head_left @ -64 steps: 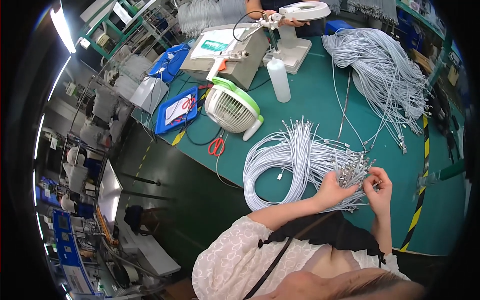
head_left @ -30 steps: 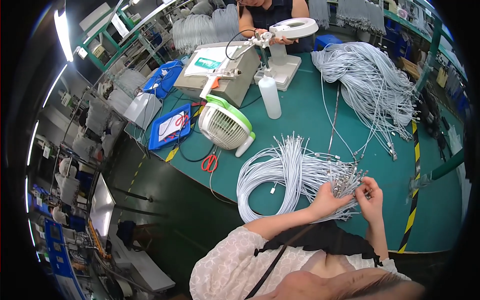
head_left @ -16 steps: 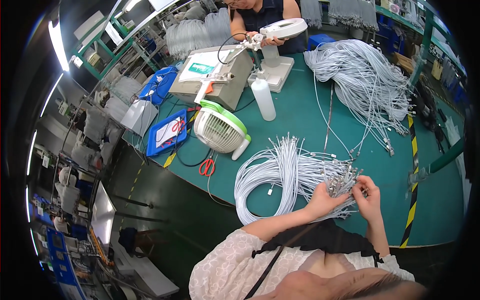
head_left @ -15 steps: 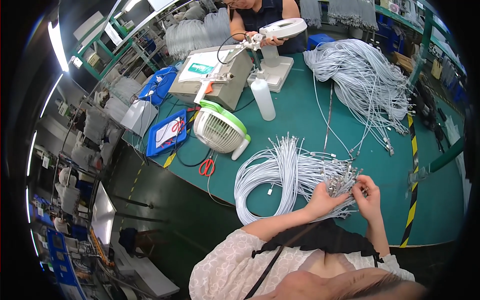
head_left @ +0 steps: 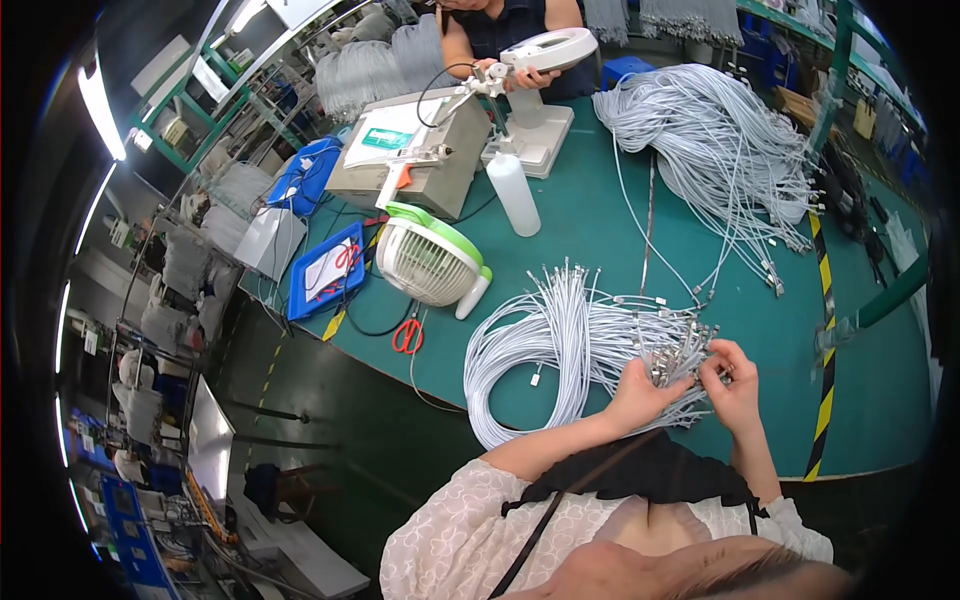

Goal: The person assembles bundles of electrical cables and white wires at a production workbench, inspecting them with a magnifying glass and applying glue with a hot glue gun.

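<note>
A looped bundle of thin white cables [head_left: 560,350] lies on the green table in front of me, its many metal-tipped connector ends gathered at the right. My left hand [head_left: 641,398] is closed around the cables near those ends, thumb pointing right. Just beside it, my right hand [head_left: 732,386] pinches at the connector ends [head_left: 684,350], with thumb and forefinger close together. Exactly which ends lie between its fingertips is too small to make out. A second fan of connector ends stands up from the bundle's far side.
A larger cable heap [head_left: 710,150] lies at the far right. Left of the bundle are a green-and-white fan [head_left: 430,258], red-handled scissors [head_left: 408,336], a blue tray [head_left: 327,270] and a white bottle [head_left: 515,195]. Across the table a person holds a magnifier lamp [head_left: 550,50].
The view has shifted slightly, so the table items sit a little further left and higher. Both my hands stay at the connector ends, with only small finger movement.
</note>
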`<state>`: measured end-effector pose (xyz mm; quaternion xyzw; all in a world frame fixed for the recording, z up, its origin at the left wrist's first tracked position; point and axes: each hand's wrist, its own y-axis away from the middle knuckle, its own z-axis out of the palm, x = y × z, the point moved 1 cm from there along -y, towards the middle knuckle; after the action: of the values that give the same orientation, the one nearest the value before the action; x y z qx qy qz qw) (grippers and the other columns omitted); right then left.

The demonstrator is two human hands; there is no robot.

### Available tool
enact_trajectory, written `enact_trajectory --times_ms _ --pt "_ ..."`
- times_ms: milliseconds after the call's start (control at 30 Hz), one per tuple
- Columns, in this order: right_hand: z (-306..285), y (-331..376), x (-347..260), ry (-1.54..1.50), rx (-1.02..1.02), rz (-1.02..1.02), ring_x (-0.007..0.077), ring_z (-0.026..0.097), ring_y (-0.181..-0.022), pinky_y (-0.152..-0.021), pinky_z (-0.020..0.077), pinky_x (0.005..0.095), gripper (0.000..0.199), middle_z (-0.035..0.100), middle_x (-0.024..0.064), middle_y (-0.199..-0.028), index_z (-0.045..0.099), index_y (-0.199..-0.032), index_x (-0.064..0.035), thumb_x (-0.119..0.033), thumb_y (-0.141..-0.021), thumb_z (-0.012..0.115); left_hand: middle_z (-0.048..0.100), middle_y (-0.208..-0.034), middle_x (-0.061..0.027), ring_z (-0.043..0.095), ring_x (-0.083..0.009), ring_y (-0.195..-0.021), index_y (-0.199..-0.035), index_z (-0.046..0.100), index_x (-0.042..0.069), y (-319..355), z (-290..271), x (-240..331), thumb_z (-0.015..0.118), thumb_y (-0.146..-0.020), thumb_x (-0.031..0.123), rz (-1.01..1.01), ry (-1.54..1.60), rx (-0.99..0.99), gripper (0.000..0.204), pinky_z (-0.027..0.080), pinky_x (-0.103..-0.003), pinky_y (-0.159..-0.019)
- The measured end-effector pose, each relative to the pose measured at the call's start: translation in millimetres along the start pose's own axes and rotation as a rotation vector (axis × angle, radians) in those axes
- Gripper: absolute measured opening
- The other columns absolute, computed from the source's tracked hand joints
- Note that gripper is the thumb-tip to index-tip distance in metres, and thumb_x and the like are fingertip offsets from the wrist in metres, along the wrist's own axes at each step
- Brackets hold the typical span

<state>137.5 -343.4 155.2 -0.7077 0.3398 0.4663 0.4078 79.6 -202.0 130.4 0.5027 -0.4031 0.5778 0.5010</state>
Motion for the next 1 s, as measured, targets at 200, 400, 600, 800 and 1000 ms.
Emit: enact_trajectory --times_ms 200,400,600,800,1000 --pt "-9 -4 -2 -0.022 -0.031 0.084 0.0057 0.048 -0.058 -0.053 0.038 0.0202 0.023 0.052 0.0007 -0.063 0.051 -0.096 0.0006 0.005 -0.073 0.055 0.062 -0.085 -0.0053 0.057 -0.0094 -0.076 -0.092 0.058 0.0 -8 0 5 0.067 -0.071 0.003 -0.05 0.099 0.04 0.023 0.046 -0.025 -0.068" --pt "-8 -7 -3 -0.067 -0.011 0.052 0.0078 0.056 -0.075 -0.066 0.0428 0.0209 0.027 0.059 0.0036 -0.079 0.05 -0.101 -0.0008 0.002 -0.075 0.056 0.06 -0.093 -0.0055 0.057 -0.0127 -0.083 -0.1 0.054 0.002 -7 -1 2 0.065 -0.07 -0.006 -0.07 0.225 0.052 0.033 0.046 -0.026 -0.074" --pt "-12 -22 -13 -0.119 -0.035 0.009 0.009 0.057 -0.075 -0.066 0.0459 0.0218 0.03 0.06 0.0051 -0.084 0.049 -0.104 -0.0001 0.001 -0.075 0.059 0.06 -0.086 -0.005 0.057 -0.012 -0.077 -0.092 0.057 -0.001 -4 3 21 0.065 -0.07 -0.005 -0.112 0.35 0.056 0.023 0.046 -0.026 -0.07" --pt "-17 -24 -13 -0.234 0.01 0.054 0.007 0.057 -0.07 -0.063 0.0466 0.0197 0.025 0.059 0.0051 -0.079 0.052 -0.101 0.0006 -0.003 -0.078 0.059 0.061 -0.084 -0.0057 0.057 -0.0121 -0.076 -0.09 0.057 -0.002 0 0 14 0.063 -0.069 -0.007 -0.134 0.243 0.034 0.022 0.046 -0.025 -0.071" --pt "-25 -27 -19 -0.243 0.009 0.07 0.008 0.057 -0.066 -0.06 0.0475 0.0196 0.019 0.059 0.0044 -0.073 0.054 -0.099 0.0017 -0.002 -0.081 0.055 0.061 -0.084 -0.0062 0.057 -0.0124 -0.076 -0.091 0.058 -0.003 -2 1 12 0.063 -0.07 -0.007 -0.159 0.157 0.01 0.022 0.045 -0.026 -0.072"
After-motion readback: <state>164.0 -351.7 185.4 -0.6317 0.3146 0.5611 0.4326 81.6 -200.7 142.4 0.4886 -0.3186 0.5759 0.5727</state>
